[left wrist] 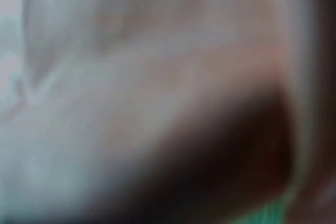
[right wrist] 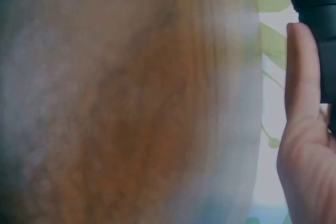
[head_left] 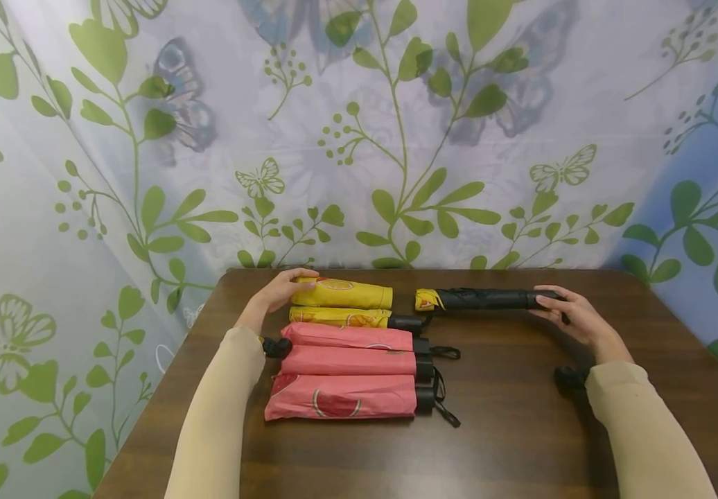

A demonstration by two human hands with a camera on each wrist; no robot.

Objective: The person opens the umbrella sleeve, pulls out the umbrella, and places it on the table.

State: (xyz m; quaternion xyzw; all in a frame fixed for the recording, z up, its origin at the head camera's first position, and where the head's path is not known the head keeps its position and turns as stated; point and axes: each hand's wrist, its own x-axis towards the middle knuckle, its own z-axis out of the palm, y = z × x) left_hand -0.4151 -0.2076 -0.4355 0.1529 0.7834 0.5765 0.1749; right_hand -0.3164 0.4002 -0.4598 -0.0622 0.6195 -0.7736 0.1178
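- Before me is a brown worktop (head_left: 490, 430), and behind its far edge hangs a pale cloth (head_left: 346, 83) printed with green leaves and butterflies.
- A small dark device (head_left: 278, 347) at my left wrist hides some of the left ends of the pink umbrellas from the head view; another dark device (head_left: 571, 378) is at my right wrist.
- The left wrist view is too blurred for telling anything in it.
- My left hand (head_left: 278, 290) pinches the left end of a yellow cover (head_left: 355, 296), which lies near the far edge; I cannot tell what is inside it.
- My right hand (head_left: 574, 320) grips the right end of a black folded umbrella (head_left: 484, 299), to the right of the yellow cover and apart from it. In the right wrist view my thumb lies straight along the black piece.
- Just in front of the yellow cover is a yellow umbrella (head_left: 334, 317) in its cover, with a dark handle coming out at the right.
- Nearer to me are three pink umbrellas (head_left: 384, 396), side by side in their covers, with black handles (head_left: 423, 400) outside and thin straps (head_left: 445, 353).
- The pink covers are of soft, wrinkled fabric, long and flattish; the nearest shows a watermelon slice.
- The black umbrella is slim, with bunched yellow cloth at its left end.
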